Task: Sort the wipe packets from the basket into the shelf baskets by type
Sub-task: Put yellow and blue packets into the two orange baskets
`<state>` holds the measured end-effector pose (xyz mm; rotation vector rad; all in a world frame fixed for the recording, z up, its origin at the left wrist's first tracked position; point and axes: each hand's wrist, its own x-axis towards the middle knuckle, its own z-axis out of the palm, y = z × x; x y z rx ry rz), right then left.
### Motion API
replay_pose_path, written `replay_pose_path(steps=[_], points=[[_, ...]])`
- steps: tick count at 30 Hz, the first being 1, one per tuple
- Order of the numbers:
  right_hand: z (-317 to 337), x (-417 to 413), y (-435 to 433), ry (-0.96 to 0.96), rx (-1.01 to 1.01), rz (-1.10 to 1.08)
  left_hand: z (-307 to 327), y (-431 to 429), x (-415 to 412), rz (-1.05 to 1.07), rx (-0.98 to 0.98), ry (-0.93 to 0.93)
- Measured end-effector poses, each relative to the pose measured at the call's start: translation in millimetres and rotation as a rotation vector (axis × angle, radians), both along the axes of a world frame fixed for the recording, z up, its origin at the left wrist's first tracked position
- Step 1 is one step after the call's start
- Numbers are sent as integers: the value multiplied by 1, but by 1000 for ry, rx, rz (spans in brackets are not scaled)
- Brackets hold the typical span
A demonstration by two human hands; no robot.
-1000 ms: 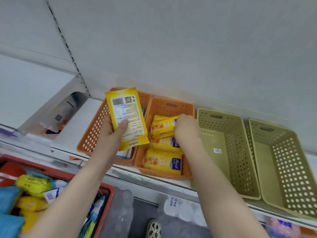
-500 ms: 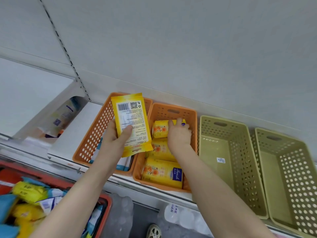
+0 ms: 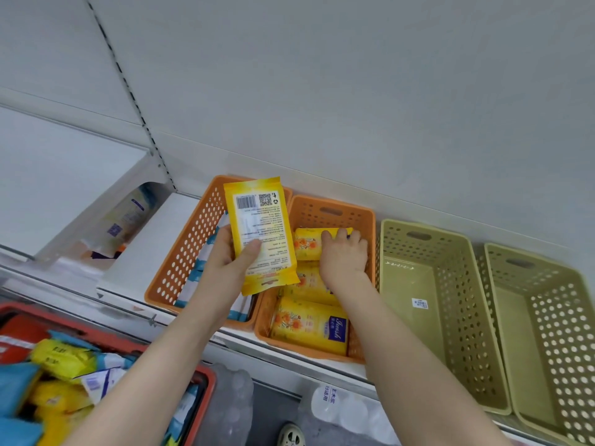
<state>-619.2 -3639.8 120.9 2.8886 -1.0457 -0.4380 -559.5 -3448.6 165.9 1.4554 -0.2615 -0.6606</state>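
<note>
our left hand (image 3: 230, 262) pinches a soft, light, glossy yellow foil wipe packet (image 3: 260, 233) by its lower half above the orange perforated plastic shelf baskets (image 3: 335, 214), while our right hand (image 3: 344, 255) presses curled fingers on another yellow packet (image 3: 307, 243) inside.

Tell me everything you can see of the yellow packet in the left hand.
The yellow packet is a flat, glossy pouch with crimped ends. Its back faces the camera: a white panel of small print, a barcode and a QR code near the top. The left hand holds it upright, tilted slightly, thumb across its lower front, fingers behind. It hangs above the gap between the two orange baskets, touching neither as far as I can tell.
</note>
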Motion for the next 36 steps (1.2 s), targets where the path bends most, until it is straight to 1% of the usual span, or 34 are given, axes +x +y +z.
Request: replay_pose_path(steps=[1,3,4,5,6,7,8,9,10,11,12,13,14,15,17,18,20,21,22,23,25,26,27,28,29,31,32,33,34,35,36], points=[[8,-1,-4,-126,97,-23,1,0,-1,-16,-17,-6],[32,-8,-11,-535,422,-187,2,0,-2,-60,-42,-70],[48,-14,-10,-707,652,-315,3,-1,-2,-85,-56,-114],[62,-20,-7,-811,921,-432,3,-2,-3,-108,-67,-164],[76,-27,-5,-833,1202,-505,3,-5,-4,-136,-69,-231],[87,-34,-4,-791,1437,-538,3,-7,-5,-163,-54,-329],[95,-41,-3,-736,1603,-541,3,-11,-6,-175,-11,-465],[99,-48,-1,-714,1714,-530,2,-15,-8,-176,38,-616],[100,-53,-2,-731,1766,-521,3,-20,-10,-160,83,-730],[98,-56,-3,-774,1769,-515,5,-25,-11,-130,103,-793],[94,-60,-4,-837,1753,-514,6,-29,-14,-91,101,-811],[89,-63,-5,-901,1742,-511,8,-32,-16,-56,75,-774],[84,-65,-7,-962,1729,-510,10,-34,-19,-14,41,-661],[80,-67,-9,-1015,1717,-505,12,-36,-22,29,13,-490],[75,-71,-10,-1085,1706,-486,17,-38,-28,74,28,-173],[74,-73,-9,-1099,1703,-473,19,-40,-30,61,31,-55],[71,-75,-6,-1100,1675,-451,21,-44,-37,-15,-19,106],[69,-76,-5,-1076,1639,-438,21,-46,-40,-56,-33,121],[67,-77,-4,-1043,1580,-423,19,-48,-41,-82,-26,97],[65,-77,-5,-1009,1468,-394,17,-49,-41,-100,-15,57],[64,-78,-14,-993,1075,-285,13,-50,-36,-159,42,-37],[64,-78,-22,-1001,920,-213,13,-50,-33,-212,80,-78],[67,-79,-29,-981,845,-144,13,-50,-29,-278,114,-112],[69,-78,-34,-923,852,-80,12,-51,-24,-352,147,-146],[71,-79,-37,-842,901,-35,11,-51,-21,-420,182,-181],[66,-79,-40,-703,995,-44,9,-54,-16,-515,274,-286],[62,-79,-39,-669,988,-81,6,-57,-13,-535,362,-393],[59,-77,-36,-648,935,-125,2,-59,-12,-536,477,-532],[55,-75,-33,-629,834,-176,-2,-61,-13,-514,591,-673],[51,-72,-28,-600,706,-232,-7,-62,-15,-487,657,-779],[47,-68,-22,-591,610,-288,-11,-62,-20,-476,680,-837]])
